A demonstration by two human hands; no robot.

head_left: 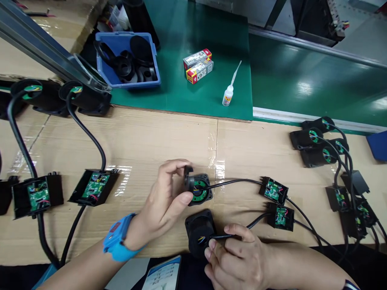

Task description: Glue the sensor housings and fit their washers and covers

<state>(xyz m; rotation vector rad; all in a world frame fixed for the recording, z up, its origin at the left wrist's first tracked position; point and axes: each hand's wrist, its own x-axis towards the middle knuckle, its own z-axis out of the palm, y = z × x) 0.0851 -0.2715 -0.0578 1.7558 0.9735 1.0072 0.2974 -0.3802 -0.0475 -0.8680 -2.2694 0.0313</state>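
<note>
Between the thumb and fingers of my left hand (pixel 165 197) is a small round black cap (pixel 189 179), tilted on edge. It is right beside a black housing (pixel 207 180) with a green circuit board inside. My right hand (pixel 237 257) pinches a black cable (pixel 223 236) where it enters a second black housing (pixel 199 229); a few thin coloured wires show in that opening. The cables run right to two open black boxes, an upper one (pixel 273 190) and a lower one (pixel 280 216), each with a green board.
At left, cables join open boxes (pixel 93 187) to black housings (pixel 87 96). More wired housings (pixel 316 139) cluster at right. On the green mat (pixel 169 80) are a blue bin (pixel 128 84) of black parts, small cartons (pixel 199 70) and a nozzled bottle (pixel 227 96). A printed sheet (pixel 163 276) is near my lap.
</note>
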